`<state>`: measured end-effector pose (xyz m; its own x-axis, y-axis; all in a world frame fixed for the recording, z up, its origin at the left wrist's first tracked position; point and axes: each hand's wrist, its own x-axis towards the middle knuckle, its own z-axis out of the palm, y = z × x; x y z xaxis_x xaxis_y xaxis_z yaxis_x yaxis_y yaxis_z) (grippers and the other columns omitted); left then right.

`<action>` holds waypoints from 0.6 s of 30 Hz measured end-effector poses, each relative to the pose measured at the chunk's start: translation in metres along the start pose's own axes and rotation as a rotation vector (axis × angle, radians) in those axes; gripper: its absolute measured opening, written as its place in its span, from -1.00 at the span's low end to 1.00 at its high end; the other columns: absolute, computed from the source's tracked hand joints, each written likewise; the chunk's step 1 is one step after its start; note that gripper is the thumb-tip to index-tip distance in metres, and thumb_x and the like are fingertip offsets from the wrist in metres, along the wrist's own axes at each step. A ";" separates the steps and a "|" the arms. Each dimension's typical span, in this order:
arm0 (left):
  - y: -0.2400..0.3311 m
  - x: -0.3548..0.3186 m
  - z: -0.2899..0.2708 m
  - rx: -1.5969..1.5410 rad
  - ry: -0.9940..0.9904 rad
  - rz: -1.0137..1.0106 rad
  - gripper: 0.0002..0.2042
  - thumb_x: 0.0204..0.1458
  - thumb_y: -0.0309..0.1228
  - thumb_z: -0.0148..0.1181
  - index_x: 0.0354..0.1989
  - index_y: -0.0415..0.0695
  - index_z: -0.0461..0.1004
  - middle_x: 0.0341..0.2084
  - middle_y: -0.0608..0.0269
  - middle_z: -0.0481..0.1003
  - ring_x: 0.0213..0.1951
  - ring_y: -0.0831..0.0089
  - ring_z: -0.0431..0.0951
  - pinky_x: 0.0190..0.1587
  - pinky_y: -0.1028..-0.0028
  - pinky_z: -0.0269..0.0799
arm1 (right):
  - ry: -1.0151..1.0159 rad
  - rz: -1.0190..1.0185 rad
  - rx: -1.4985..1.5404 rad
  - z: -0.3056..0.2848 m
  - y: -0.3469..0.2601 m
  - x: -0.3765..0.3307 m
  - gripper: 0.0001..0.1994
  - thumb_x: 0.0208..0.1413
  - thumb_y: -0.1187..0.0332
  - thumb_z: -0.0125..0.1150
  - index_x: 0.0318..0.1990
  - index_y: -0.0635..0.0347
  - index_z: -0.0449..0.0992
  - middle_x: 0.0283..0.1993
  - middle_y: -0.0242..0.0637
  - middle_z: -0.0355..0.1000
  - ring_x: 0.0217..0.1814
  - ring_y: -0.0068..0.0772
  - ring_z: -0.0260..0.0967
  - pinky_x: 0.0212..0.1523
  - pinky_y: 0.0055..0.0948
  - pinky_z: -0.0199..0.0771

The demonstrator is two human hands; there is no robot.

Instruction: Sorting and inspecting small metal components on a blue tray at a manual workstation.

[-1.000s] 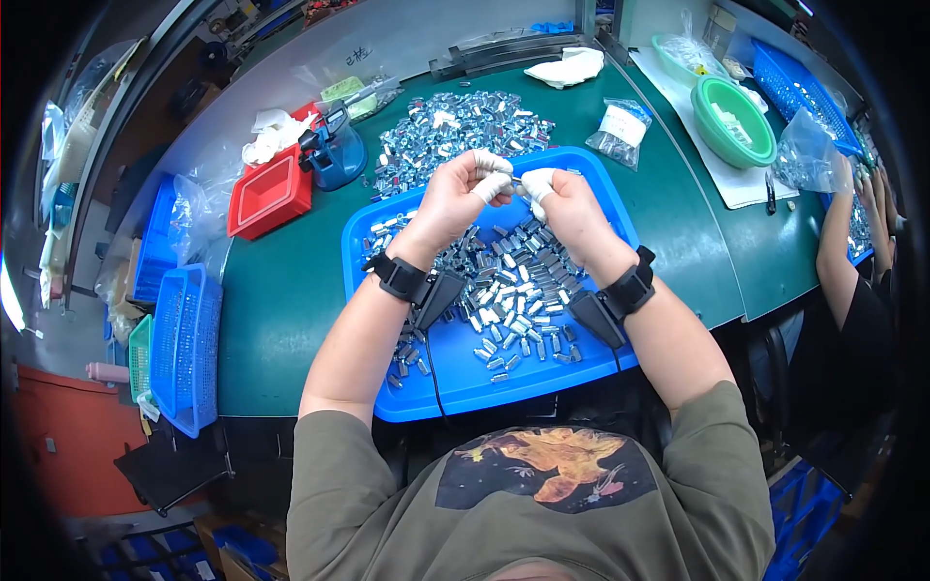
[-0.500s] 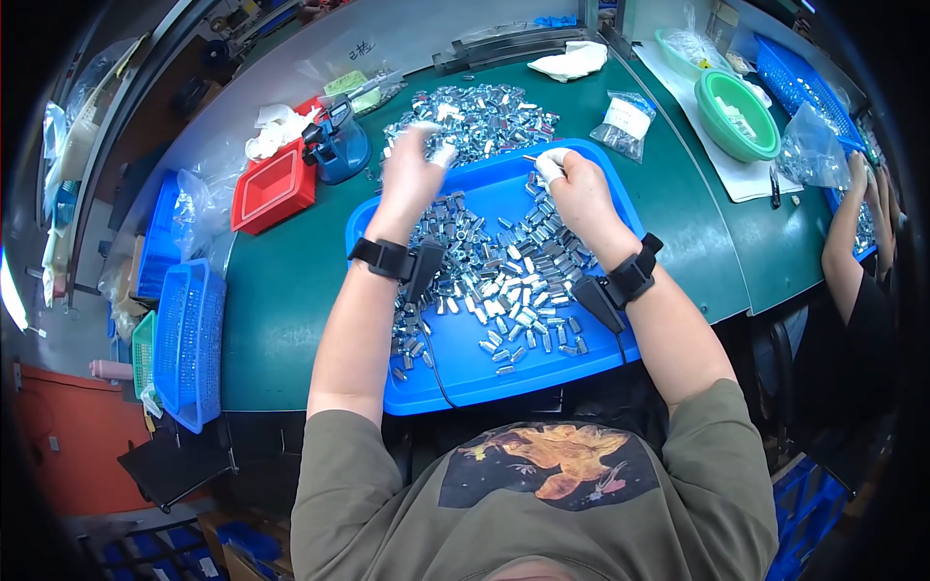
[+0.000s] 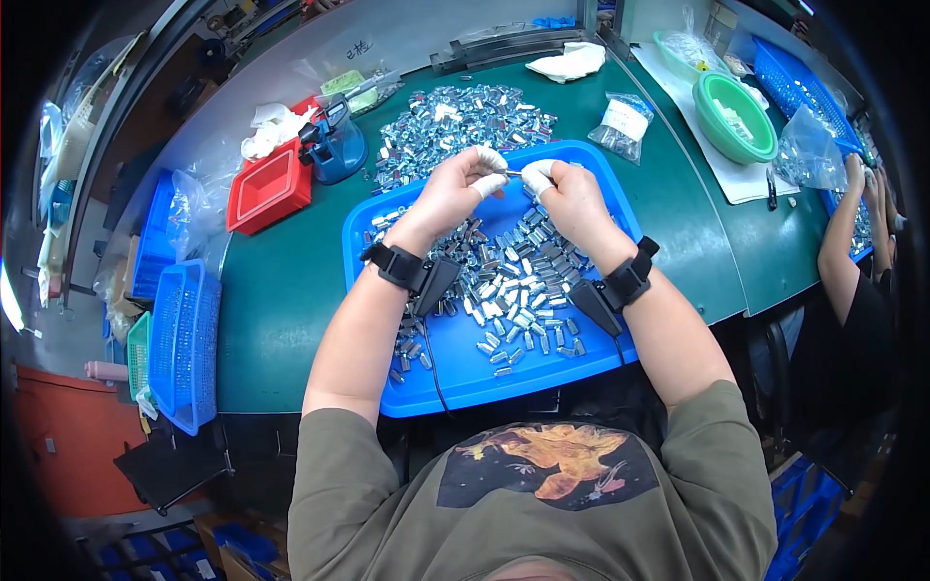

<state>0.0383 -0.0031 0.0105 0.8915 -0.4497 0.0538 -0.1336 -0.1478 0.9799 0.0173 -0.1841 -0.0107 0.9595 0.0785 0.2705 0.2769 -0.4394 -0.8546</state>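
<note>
The small metal piece (image 3: 513,173) pinched between the two hands is too tiny to make out in detail; only a thin silvery sliver shows in the gap between the white-taped fingertips. The left hand (image 3: 455,192) and the right hand (image 3: 572,198) meet above the far edge of the blue tray (image 3: 465,373), both with fingers closed on that piece, one from each side. How each grip sits on it cannot be told, since the taped tips cover most of it.

Below the hands, loose silver metal parts (image 3: 513,281) lie scattered across the tray, and the forearms hide some of them. Each wrist carries a black strap with a dark device hanging under it. A larger heap of the same shiny parts (image 3: 455,121) sits on the green counter (image 3: 281,290) just beyond the tray. A red box (image 3: 269,186) and a blue basket (image 3: 184,339) stand to the left, and a green bowl (image 3: 734,116) to the right. At the right rim, another person's arm (image 3: 838,242) is cut off by the picture's edge.
</note>
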 end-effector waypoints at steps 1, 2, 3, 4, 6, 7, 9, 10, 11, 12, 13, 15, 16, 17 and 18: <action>0.000 0.000 0.000 0.001 0.000 -0.001 -0.85 0.00 -0.53 0.08 -0.23 -0.22 0.39 -0.36 0.25 0.47 -0.32 0.54 0.47 -0.28 0.53 0.39 | 0.000 0.001 0.001 0.000 0.000 0.000 -0.81 0.00 0.35 0.07 -0.30 0.25 0.51 -0.39 -0.07 0.46 -0.35 -0.11 0.43 -0.32 -0.31 0.39; -0.001 0.001 0.000 -0.011 -0.001 0.001 -0.85 -0.01 -0.54 0.09 -0.24 -0.23 0.39 -0.36 0.25 0.47 -0.33 0.54 0.48 -0.28 0.54 0.39 | -0.002 -0.019 -0.012 0.001 0.001 -0.001 -0.81 0.00 0.36 0.06 -0.30 0.25 0.51 -0.39 -0.07 0.46 -0.35 -0.12 0.43 -0.32 -0.31 0.39; -0.002 0.001 0.001 -0.022 -0.002 0.002 -0.85 -0.01 -0.55 0.09 -0.24 -0.23 0.40 -0.36 0.25 0.47 -0.34 0.55 0.48 -0.28 0.55 0.40 | -0.003 -0.039 -0.025 0.001 0.002 -0.001 -0.82 0.00 0.36 0.06 -0.30 0.25 0.51 -0.39 -0.07 0.46 -0.35 -0.12 0.43 -0.33 -0.31 0.38; -0.002 0.001 0.001 -0.033 -0.003 0.004 -0.86 -0.01 -0.55 0.10 -0.25 -0.24 0.40 -0.37 0.25 0.47 -0.35 0.55 0.49 -0.28 0.56 0.40 | -0.004 -0.058 -0.039 0.001 0.002 -0.002 -0.82 -0.01 0.37 0.05 -0.30 0.25 0.51 -0.39 -0.06 0.46 -0.35 -0.12 0.43 -0.34 -0.30 0.38; -0.001 0.001 0.001 0.026 0.008 0.017 -0.86 -0.01 -0.56 0.10 -0.25 -0.25 0.40 -0.37 0.25 0.47 -0.36 0.55 0.49 -0.28 0.57 0.41 | -0.017 -0.047 -0.051 0.001 0.002 -0.003 -0.82 0.00 0.37 0.05 -0.31 0.25 0.51 -0.39 -0.07 0.46 -0.36 -0.14 0.43 -0.35 -0.31 0.38; -0.001 0.000 0.002 0.085 0.022 0.031 -0.86 -0.02 -0.57 0.11 -0.26 -0.25 0.40 -0.38 0.25 0.47 -0.37 0.55 0.49 -0.29 0.58 0.41 | -0.032 -0.039 -0.064 0.000 0.001 -0.003 -0.83 0.00 0.38 0.04 -0.32 0.25 0.51 -0.40 -0.08 0.46 -0.37 -0.15 0.43 -0.36 -0.31 0.37; 0.000 -0.001 0.004 0.144 0.033 0.046 -0.86 -0.02 -0.58 0.11 -0.26 -0.26 0.40 -0.39 0.25 0.47 -0.39 0.55 0.49 -0.29 0.59 0.42 | -0.045 -0.029 -0.076 -0.001 0.001 -0.003 -0.83 0.00 0.38 0.04 -0.33 0.26 0.51 -0.41 -0.08 0.46 -0.38 -0.16 0.42 -0.37 -0.32 0.37; 0.000 -0.002 0.006 0.156 0.046 0.058 -0.86 -0.02 -0.58 0.11 -0.27 -0.27 0.41 -0.39 0.25 0.47 -0.39 0.55 0.50 -0.30 0.59 0.42 | -0.061 -0.005 -0.037 -0.001 0.000 -0.004 -0.83 0.04 0.37 0.03 -0.33 0.27 0.50 -0.43 -0.16 0.45 -0.41 -0.30 0.39 -0.40 -0.39 0.34; 0.000 -0.002 0.008 0.168 0.059 0.069 -0.87 -0.03 -0.58 0.12 -0.28 -0.27 0.41 -0.40 0.25 0.48 -0.40 0.55 0.50 -0.31 0.59 0.42 | -0.078 0.018 0.003 -0.002 0.000 -0.004 -0.82 0.07 0.36 0.03 -0.33 0.28 0.49 -0.45 -0.24 0.44 -0.43 -0.44 0.35 -0.42 -0.46 0.32; 0.001 -0.003 0.009 0.180 0.072 0.081 -0.87 -0.03 -0.58 0.12 -0.28 -0.27 0.41 -0.41 0.26 0.48 -0.40 0.55 0.50 -0.32 0.59 0.42 | -0.094 0.041 0.043 -0.002 -0.001 -0.004 -0.81 0.10 0.35 0.02 -0.33 0.30 0.49 -0.47 -0.32 0.44 -0.46 -0.58 0.31 -0.45 -0.53 0.30; 0.001 -0.003 0.010 0.181 0.072 0.081 -0.87 -0.03 -0.58 0.12 -0.28 -0.27 0.41 -0.41 0.26 0.48 -0.40 0.55 0.50 -0.32 0.59 0.42 | -0.094 0.041 0.043 -0.001 0.000 -0.004 -0.81 0.10 0.35 0.02 -0.33 0.30 0.49 -0.47 -0.32 0.44 -0.46 -0.58 0.31 -0.45 -0.53 0.30; 0.000 -0.003 0.010 0.139 0.070 0.088 -0.86 -0.02 -0.58 0.12 -0.27 -0.27 0.40 -0.40 0.26 0.47 -0.38 0.55 0.50 -0.30 0.58 0.42 | -0.089 0.072 0.167 0.002 0.003 -0.002 -0.81 0.06 0.34 0.04 -0.36 0.28 0.49 -0.45 -0.22 0.45 -0.44 -0.40 0.38 -0.43 -0.43 0.33; 0.001 -0.003 0.010 0.118 0.069 0.092 -0.86 -0.02 -0.58 0.11 -0.26 -0.28 0.39 -0.39 0.26 0.46 -0.37 0.55 0.50 -0.29 0.58 0.42 | -0.086 0.088 0.229 0.002 0.004 -0.002 -0.82 0.04 0.34 0.04 -0.37 0.27 0.49 -0.45 -0.17 0.46 -0.44 -0.31 0.41 -0.42 -0.37 0.34; 0.001 -0.002 0.010 0.119 0.068 0.092 -0.86 -0.02 -0.58 0.11 -0.26 -0.28 0.39 -0.39 0.26 0.46 -0.37 0.55 0.50 -0.29 0.58 0.42 | -0.085 0.088 0.229 0.002 0.004 -0.001 -0.82 0.04 0.34 0.04 -0.37 0.27 0.49 -0.45 -0.17 0.46 -0.44 -0.31 0.41 -0.42 -0.37 0.34; 0.000 0.000 0.012 0.107 0.082 0.126 -0.86 -0.03 -0.57 0.12 -0.27 -0.27 0.40 -0.41 0.27 0.47 -0.39 0.55 0.50 -0.31 0.59 0.42 | -0.084 0.108 0.243 0.002 0.005 0.000 -0.81 0.04 0.33 0.04 -0.37 0.28 0.49 -0.45 -0.18 0.46 -0.44 -0.34 0.40 -0.43 -0.38 0.34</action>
<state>0.0328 -0.0133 0.0086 0.8966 -0.3978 0.1947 -0.2878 -0.1892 0.9388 0.0187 -0.1842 -0.0163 0.9823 0.1210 0.1431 0.1674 -0.2229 -0.9604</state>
